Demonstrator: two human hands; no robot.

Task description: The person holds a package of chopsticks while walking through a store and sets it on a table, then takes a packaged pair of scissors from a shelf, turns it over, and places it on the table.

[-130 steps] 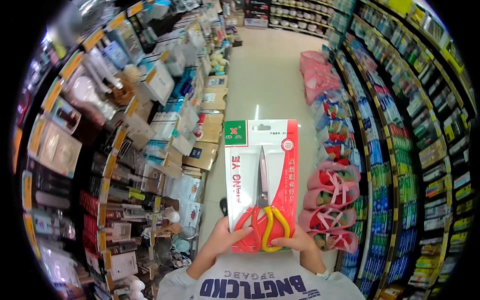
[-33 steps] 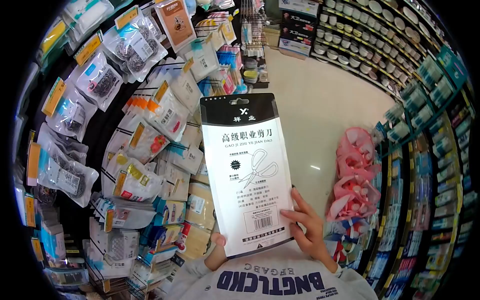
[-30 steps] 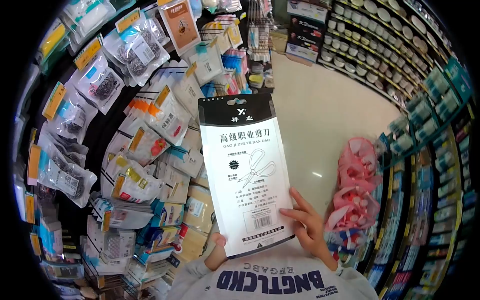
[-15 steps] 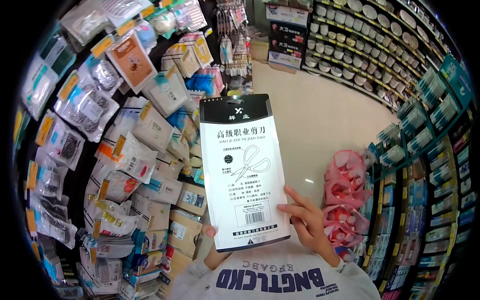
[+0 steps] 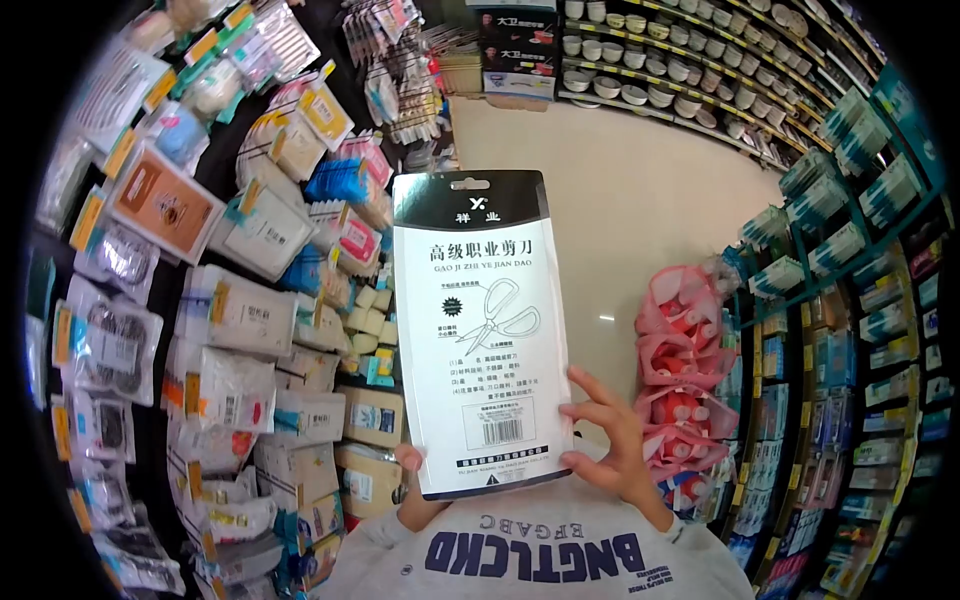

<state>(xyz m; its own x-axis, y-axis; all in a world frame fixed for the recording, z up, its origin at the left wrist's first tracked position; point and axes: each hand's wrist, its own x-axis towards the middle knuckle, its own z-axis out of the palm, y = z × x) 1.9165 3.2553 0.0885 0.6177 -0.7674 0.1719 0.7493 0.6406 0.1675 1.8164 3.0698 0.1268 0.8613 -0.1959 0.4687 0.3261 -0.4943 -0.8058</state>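
A flat scissors package (image 5: pixel 485 400) stands upright in front of my chest, its white printed back facing me. That back carries a black top band with a hang hole, a line drawing of scissors, Chinese text and a barcode. At the lower left edge, the thumb of my left hand (image 5: pixel 410 460) shows, while its fingers are hidden behind the package. My right hand (image 5: pixel 620 440) holds the lower right edge, thumb and fingertips against it with a gap between them. Whether scissors sit inside cannot be seen from this side.
Hanging bagged goods (image 5: pixel 260 310) crowd a rack close on my left. Pink-wrapped bundles (image 5: pixel 685 370) stand to the right, beside shelves of small packages (image 5: pixel 770 450). Bowls (image 5: pixel 632 95) line shelves across the pale floor (image 5: pixel 600 190). Stacked boxes (image 5: pixel 518 55) stand at the far end.
The view has shifted, so the far boxes and bowl shelves sit further left and higher. The package stays in both hands, slightly higher in view. My right thumb now shows at its edge.
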